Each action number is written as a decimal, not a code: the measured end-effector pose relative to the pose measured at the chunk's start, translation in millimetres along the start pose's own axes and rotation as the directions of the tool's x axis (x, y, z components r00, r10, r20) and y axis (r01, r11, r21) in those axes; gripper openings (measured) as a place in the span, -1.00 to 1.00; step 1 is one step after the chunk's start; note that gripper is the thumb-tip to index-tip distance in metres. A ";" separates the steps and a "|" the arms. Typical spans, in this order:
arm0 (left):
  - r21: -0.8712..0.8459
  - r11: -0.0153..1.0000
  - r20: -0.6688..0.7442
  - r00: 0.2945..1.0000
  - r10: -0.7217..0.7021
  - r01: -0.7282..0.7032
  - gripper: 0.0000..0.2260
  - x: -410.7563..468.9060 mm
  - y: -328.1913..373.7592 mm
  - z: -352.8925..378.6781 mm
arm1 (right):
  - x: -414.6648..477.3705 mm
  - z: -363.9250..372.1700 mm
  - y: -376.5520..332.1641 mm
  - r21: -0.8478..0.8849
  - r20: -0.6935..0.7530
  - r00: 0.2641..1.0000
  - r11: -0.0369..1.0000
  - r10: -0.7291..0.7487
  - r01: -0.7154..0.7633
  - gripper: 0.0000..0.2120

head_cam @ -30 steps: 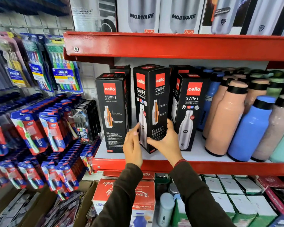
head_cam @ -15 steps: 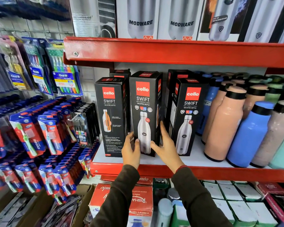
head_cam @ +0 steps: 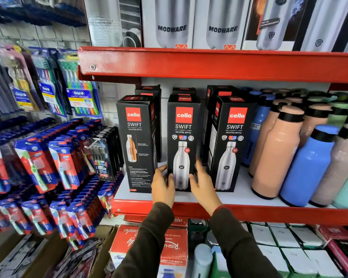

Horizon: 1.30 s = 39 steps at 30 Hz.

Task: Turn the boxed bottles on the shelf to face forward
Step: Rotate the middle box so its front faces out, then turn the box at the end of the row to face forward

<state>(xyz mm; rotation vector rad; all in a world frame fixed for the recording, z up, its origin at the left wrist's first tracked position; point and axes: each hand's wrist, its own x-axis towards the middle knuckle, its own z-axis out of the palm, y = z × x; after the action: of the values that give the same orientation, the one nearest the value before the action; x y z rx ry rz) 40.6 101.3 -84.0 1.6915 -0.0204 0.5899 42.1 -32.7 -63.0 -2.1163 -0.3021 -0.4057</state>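
Three black Cello Swift bottle boxes stand in a front row on the red shelf (head_cam: 269,214). The middle box (head_cam: 182,129) shows its steel-bottle front squarely. My left hand (head_cam: 162,186) grips its lower left edge and my right hand (head_cam: 204,184) its lower right edge. The left box (head_cam: 136,137) shows a side panel with an orange cutaway bottle and small text. The right box (head_cam: 232,137) faces forward, turned slightly. More black boxes stand behind them, mostly hidden.
Loose peach (head_cam: 275,155), blue (head_cam: 307,169) and pink bottles crowd the shelf's right half. Modware boxes (head_cam: 172,23) fill the upper shelf. Toothbrush packs (head_cam: 40,167) hang at left. Red and white cartons (head_cam: 169,247) sit below the shelf.
The middle box was held corner-on, showing two faces; both hands have turned it and set it on the shelf so its front faces me. The view has shifted slightly.
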 end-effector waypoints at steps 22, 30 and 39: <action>0.002 0.976 -0.091 0.972 0.217 -0.218 -0.76 -22.5 12.1 -37.7 | -36.7 23.9 -21.3 0.190 -0.435 0.894 0.960 -0.107 0.207 -0.86; 0.155 0.960 -0.319 0.907 0.273 -0.234 -0.65 8.0 3.5 -90.0 | -20.6 67.4 -60.3 0.295 -0.181 0.977 0.942 -0.110 0.161 -0.66; 0.103 0.992 -0.033 0.997 0.076 -0.072 -0.67 41.6 -25.6 -122.6 | -4.5 108.3 -65.6 0.256 -0.130 0.992 0.966 0.003 0.031 -0.61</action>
<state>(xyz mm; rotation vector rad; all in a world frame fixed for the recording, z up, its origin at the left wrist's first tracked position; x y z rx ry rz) 40.2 233.3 -80.6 1.7844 -0.0271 0.6879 32.5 93.4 -70.7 -1.8258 -0.2788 -0.4827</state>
